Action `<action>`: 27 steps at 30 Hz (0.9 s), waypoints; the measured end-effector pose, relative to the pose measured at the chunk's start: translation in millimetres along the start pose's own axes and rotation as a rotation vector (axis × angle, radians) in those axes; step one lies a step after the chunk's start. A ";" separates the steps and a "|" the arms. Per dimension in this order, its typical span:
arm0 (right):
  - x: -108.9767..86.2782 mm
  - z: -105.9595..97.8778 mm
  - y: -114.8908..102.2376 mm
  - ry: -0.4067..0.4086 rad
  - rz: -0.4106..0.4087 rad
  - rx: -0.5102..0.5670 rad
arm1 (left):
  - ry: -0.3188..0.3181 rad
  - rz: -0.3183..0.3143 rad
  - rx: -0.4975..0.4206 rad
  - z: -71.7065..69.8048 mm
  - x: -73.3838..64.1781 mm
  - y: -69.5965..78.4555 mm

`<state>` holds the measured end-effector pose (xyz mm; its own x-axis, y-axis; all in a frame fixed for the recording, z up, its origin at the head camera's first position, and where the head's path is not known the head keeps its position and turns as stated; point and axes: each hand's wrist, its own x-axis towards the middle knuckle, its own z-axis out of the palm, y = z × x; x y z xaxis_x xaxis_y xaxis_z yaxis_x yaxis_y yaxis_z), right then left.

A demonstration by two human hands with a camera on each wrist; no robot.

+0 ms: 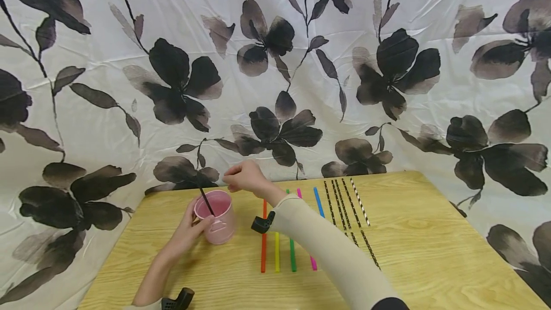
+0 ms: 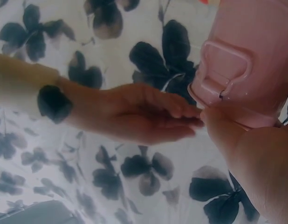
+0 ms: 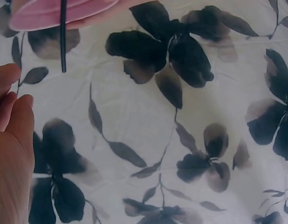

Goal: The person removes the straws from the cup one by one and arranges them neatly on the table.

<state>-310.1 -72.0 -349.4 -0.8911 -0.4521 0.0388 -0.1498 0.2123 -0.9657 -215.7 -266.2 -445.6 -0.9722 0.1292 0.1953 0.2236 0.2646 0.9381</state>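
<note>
A small pink metal bucket (image 1: 224, 233) stands at the left of the table, with a wire handle on its side (image 2: 228, 65). My left hand (image 1: 189, 231) grips it by the rim and wall, the thumb near the handle. One black straw (image 1: 206, 200) leans inside, its upper end sticking out over the rim; in the right wrist view the straw (image 3: 63, 42) also projects past the bucket's mouth (image 3: 41, 21). Just up and right of the bucket hovers my right hand (image 1: 248, 177), fingers loosely bent and apart from the straw, holding nothing.
Right of the bucket, on the wooden table (image 1: 409, 233), lie a red straw (image 1: 263, 252), a yellow one (image 1: 277, 255), a green one (image 1: 293, 257), a magenta one (image 1: 314, 264) and a blue one (image 1: 318, 201). Several black patterned straws (image 1: 337, 204) lie farther right. Floral cloth (image 1: 275, 85) hangs behind.
</note>
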 end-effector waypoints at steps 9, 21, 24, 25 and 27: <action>23.8 38.1 7.5 -0.007 0.025 0.062 | -0.001 -0.015 0.010 -3.2 -0.1 -3.8; 30.2 55.9 14.2 0.004 0.049 -0.007 | -0.007 -0.028 0.031 -6.3 -0.8 -1.9; 30.6 61.4 14.1 0.008 0.037 -0.073 | -0.010 -0.026 0.026 -5.9 -1.3 -1.5; 30.3 63.0 13.9 0.009 0.033 -0.100 | -0.011 -0.027 0.027 -5.6 -1.6 -1.3; 31.1 65.8 15.1 0.010 0.024 -0.121 | -0.014 -0.014 0.026 -5.6 -1.7 -2.3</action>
<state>-311.9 -139.8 -379.6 -0.8992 -0.4371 0.0190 -0.1784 0.3265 -0.9282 -215.0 -272.4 -446.5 -0.9743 0.1384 0.1777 0.2115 0.2912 0.9330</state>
